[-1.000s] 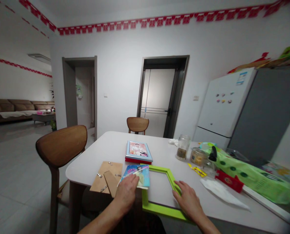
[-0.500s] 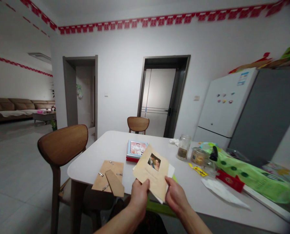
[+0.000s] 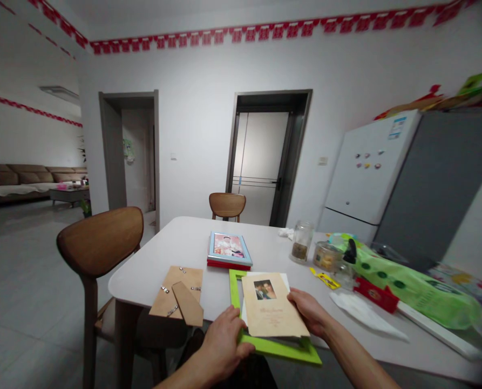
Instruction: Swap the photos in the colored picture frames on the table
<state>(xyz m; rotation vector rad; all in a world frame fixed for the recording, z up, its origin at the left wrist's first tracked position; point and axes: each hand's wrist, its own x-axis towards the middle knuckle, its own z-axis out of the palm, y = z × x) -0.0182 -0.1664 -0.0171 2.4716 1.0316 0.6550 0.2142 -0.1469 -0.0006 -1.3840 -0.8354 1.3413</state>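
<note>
1. While clock directions here run from the green frame, the tan backing board (image 3: 165, 302) lies at nine o'clock, its metal clips and brown stand leg (image 3: 188, 305) facing up.
2. The left hand (image 3: 224, 343), at eight o'clock, is closed on the frame's near-left corner, thumb on the near rim.
3. At eleven o'clock, a pale blue picture frame (image 3: 246, 255) sits on something red.
4. The green frame (image 3: 281, 348) is at the near edge of the table (image 3: 180, 237), bright lime and broad-rimmed, its opening largely covered.
5. Over it, the cream sheet (image 3: 275, 316) shows a small dark picture of two people above faint lettering; white paper (image 3: 283, 277) peeks out beneath.
6. At one o'clock stands a glass jar (image 3: 302, 243), dark contents low inside.
7. The right hand (image 3: 311, 310), at three o'clock, pinches the sheet's right edge.
8. A yellow packet (image 3: 325, 279) lies at two o'clock.
</note>
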